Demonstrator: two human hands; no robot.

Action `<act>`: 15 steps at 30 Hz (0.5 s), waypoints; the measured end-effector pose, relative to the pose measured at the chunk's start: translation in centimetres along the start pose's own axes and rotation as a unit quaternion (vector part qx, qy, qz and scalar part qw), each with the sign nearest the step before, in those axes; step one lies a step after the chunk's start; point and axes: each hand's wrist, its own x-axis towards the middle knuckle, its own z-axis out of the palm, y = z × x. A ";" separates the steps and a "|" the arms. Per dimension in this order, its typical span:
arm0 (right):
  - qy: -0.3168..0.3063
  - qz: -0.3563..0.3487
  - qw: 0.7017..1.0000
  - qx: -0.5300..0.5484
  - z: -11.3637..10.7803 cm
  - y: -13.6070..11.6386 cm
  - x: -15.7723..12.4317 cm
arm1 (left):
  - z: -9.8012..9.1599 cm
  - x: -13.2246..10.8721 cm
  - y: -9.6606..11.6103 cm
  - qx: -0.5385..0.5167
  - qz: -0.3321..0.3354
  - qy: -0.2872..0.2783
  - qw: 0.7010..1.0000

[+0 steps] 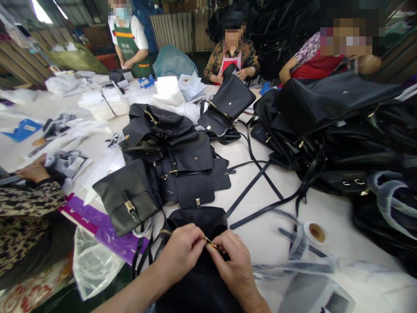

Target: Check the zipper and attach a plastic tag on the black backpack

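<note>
A black bag (pixel 195 282) lies at the near edge of the white table (pixel 260 204), right in front of me. My left hand (pixel 180 250) and my right hand (pixel 233 261) are both closed in a pinch on a small gold metal fitting (pixel 211 244) on the top of this bag. The fingers of the two hands meet at the fitting. Just beyond lies a heap of black bags with gold clasps (pixel 169 165), their flaps shut.
A bigger pile of black bags (pixel 342 130) fills the right side, with loose straps (pixel 257 187) across the table. A tape roll (pixel 316 232) lies at right. A purple sheet (pixel 104 226) and clear plastic (pixel 91 261) lie at left. Several other people work around the table.
</note>
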 end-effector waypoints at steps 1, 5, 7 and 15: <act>-0.001 -0.004 1.000 -0.007 0.0 -0.1 0.0 | 0.2 0.0 -0.2 0.022 0.016 0.003 1.000; -0.015 -0.009 0.999 -0.028 -0.1 -0.1 0.0 | 1.0 0.0 -0.9 0.115 0.062 0.000 0.991; -0.021 -0.010 0.999 -0.027 -0.1 -0.1 -0.1 | 1.3 0.0 -1.0 0.154 0.071 0.002 0.985; -0.045 -0.014 0.999 -0.024 -0.2 0.0 0.1 | 2.0 0.4 -0.9 0.181 0.065 0.036 0.981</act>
